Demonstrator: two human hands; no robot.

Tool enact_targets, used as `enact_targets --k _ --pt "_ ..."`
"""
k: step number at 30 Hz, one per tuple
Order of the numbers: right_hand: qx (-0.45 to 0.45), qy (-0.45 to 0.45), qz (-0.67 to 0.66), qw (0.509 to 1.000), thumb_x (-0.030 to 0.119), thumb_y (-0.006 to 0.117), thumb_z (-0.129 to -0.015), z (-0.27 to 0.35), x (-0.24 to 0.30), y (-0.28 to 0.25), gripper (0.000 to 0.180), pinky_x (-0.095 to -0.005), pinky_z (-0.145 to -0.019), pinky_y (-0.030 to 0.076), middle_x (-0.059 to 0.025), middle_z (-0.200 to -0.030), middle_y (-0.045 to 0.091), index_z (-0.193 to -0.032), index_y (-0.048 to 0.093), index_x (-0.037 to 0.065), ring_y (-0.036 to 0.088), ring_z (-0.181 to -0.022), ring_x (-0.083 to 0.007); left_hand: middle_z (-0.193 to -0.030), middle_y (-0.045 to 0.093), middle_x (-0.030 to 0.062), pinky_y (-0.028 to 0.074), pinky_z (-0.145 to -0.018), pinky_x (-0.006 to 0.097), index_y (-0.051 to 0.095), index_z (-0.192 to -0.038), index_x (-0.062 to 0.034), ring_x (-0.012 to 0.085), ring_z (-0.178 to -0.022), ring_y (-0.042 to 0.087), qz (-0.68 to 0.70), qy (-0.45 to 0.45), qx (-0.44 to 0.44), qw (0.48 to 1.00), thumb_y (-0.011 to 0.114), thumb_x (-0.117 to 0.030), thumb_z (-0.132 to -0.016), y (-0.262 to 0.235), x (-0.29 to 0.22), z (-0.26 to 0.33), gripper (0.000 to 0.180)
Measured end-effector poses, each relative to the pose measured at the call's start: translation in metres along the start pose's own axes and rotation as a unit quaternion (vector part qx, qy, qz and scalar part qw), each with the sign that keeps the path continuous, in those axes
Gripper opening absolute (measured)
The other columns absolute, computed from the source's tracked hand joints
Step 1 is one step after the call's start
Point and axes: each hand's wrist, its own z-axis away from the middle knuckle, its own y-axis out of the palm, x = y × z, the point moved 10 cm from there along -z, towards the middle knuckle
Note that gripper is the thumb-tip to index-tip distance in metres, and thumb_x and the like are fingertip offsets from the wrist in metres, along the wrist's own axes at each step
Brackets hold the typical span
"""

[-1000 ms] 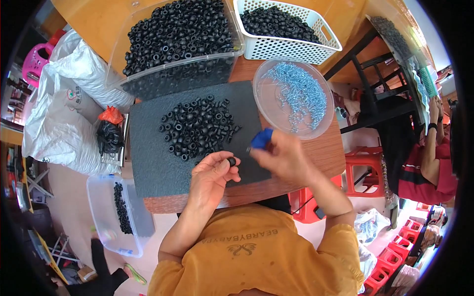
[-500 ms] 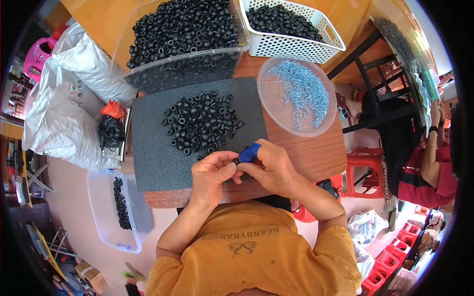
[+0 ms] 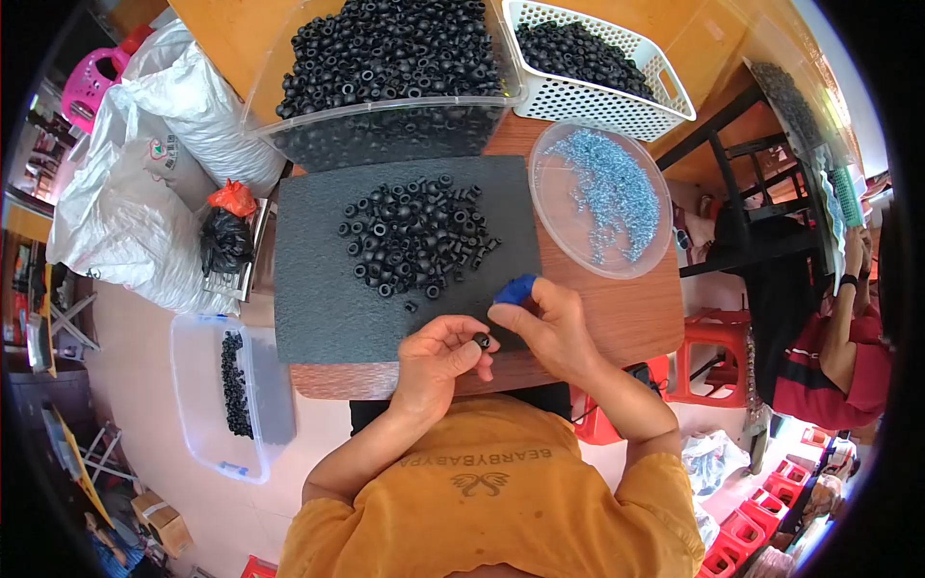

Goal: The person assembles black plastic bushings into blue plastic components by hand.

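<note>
My left hand (image 3: 431,362) pinches a small black ring-shaped part (image 3: 482,340) between thumb and fingers, near the table's front edge. Just to its right is my right hand (image 3: 551,326), apart from the part, with a blue cover (image 3: 515,289) on a finger. Its thumb and finger are pressed together; whatever they hold, if anything, is too small to make out. Beyond the hands, a pile of black parts (image 3: 414,231) lies on the dark grey mat (image 3: 313,313). A round clear tray (image 3: 554,226) of small shiny bluish pieces (image 3: 617,193) stands right of the mat.
Behind the mat stand a large clear bin (image 3: 385,116) and a white perforated basket (image 3: 597,106), both filled with black parts. White sacks (image 3: 125,212) stand left. On the floor is a clear box (image 3: 207,462) with more parts. A person (image 3: 833,337) sits at the right, near red stools (image 3: 711,361).
My hands have parted: the right moved rightward off the black part, which stays in my left hand. The view has shifted slightly, moving the table rightward in the picture.
</note>
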Motion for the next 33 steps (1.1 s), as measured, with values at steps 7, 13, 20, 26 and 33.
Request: enact_targets --k 7,13,20,26,33 --pt "-0.051 -0.360 0.183 0.914 0.000 0.072 -0.065 0.007 0.049 0.039 0.019 -0.0355 -0.053 0.044 -0.0115 -0.077 0.056 -0.080 0.060 0.001 0.054 -0.067 -0.0298 -0.090 0.065 0.0173 0.054 -0.064 0.031 0.059 -0.100 0.0045 0.0200 -0.068 0.062 -0.008 -0.012 -0.002 1.000 0.062 0.001 -0.084 -0.020 -0.010 0.024 0.017" --pt "-0.016 -0.443 0.309 0.842 0.011 0.065 -0.059 0.011 0.062 0.102 0.018 -0.0350 -0.052 0.041 -0.0109 -0.070 0.047 -0.069 0.053 0.003 0.049 -0.066 -0.0266 -0.090 0.064 0.0191 0.053 -0.057 0.033 0.059 -0.098 0.0067 0.0252 -0.072 0.063 0.002 0.087 -0.062 0.994 0.066 0.000 -0.080 -0.045 -0.049 0.041 0.020" --pt "-0.031 -0.435 0.436 0.787 0.016 0.059 -0.056 0.008 0.060 0.128 0.019 -0.0320 -0.050 0.038 -0.0101 -0.066 0.039 -0.060 0.044 0.006 0.045 -0.066 -0.0249 -0.093 0.062 0.0169 0.052 -0.054 0.034 0.058 -0.098 0.0063 0.0259 -0.079 0.063 0.004 0.139 -0.074 0.988 0.066 -0.001 -0.081 -0.065 -0.066 0.043 0.020" --pt "-0.046 -0.428 0.354 0.830 0.003 0.065 -0.064 0.015 0.058 0.096 0.018 -0.0361 -0.051 0.041 -0.0120 -0.068 0.046 -0.067 0.047 0.003 0.047 -0.064 -0.0278 -0.089 0.064 0.0167 0.050 -0.055 0.031 0.058 -0.098 0.0063 0.0213 -0.067 0.062 0.012 0.110 -0.092 0.990 0.063 -0.002 -0.084 -0.061 -0.061 0.036 0.017" --pt "-0.045 -0.316 0.157 0.935 -0.005 0.066 -0.072 0.020 0.075 0.035 0.017 -0.0383 -0.056 0.042 -0.0120 -0.076 0.055 -0.085 0.057 0.000 0.052 -0.069 -0.0299 -0.090 0.065 0.0156 0.050 -0.057 0.027 0.059 -0.103 0.0044 0.0168 -0.066 0.060 -0.006 0.067 -0.107 0.992 0.059 0.000 -0.087 -0.036 -0.049 0.021 0.016"
